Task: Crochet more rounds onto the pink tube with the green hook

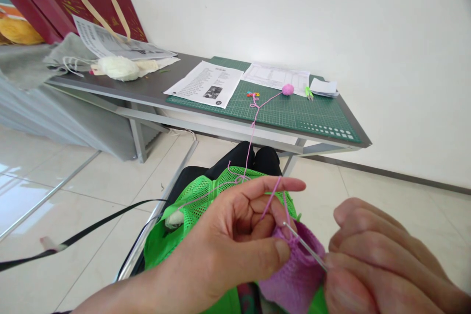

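Note:
A pink crochet piece (294, 274) with a hollow, tube-like opening hangs below my left hand (243, 230). That hand pinches its top edge between thumb and fingers, with the index finger stretched out to the right. Pink yarn (273, 196) loops over this finger and runs down to the piece. My right hand (379, 255) is closed around a thin metal crochet hook (307, 248). The hook's tip lies at the piece's upper edge, near the left fingertips and the yarn. My right palm hides the hook's other end.
On the table, a green cutting mat (272, 115) carries a pink yarn ball (287, 90), printed sheets (209, 83), small coloured stitch markers (253, 94) and green snips (308, 92). White yarn (118, 67) lies at left. A strand crosses from the mat to my lap.

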The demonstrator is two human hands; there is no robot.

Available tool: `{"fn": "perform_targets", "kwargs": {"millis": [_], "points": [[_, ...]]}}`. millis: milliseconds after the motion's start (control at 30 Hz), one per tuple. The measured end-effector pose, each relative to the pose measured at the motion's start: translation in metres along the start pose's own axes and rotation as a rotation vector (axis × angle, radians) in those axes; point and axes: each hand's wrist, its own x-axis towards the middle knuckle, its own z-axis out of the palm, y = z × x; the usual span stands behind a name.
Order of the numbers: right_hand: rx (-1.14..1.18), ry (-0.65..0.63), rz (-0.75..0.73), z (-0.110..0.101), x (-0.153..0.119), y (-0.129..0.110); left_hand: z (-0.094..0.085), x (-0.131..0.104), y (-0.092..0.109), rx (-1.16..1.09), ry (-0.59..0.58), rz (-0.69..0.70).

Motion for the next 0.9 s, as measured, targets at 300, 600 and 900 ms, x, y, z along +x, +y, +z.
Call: {"fn": "perform_targets", "kwargs": {"millis": [300, 600, 900], "points": [[0.046, -0.018, 0.142, 0.003, -0.009, 0.006, 0.004, -0.001, -0.003, 0.053, 0.031, 0.036], [0.360, -0.357, 0.244, -0.024, 0.012, 0.023, 0.004, -0.003, -0.002, 0.024, 0.011, 0.065], [0.481, -0.391, 0.269, -0.031, 0.012, 0.027, 0.004, -0.006, 0.002, 0.003, -0.005, 0.051]]}}
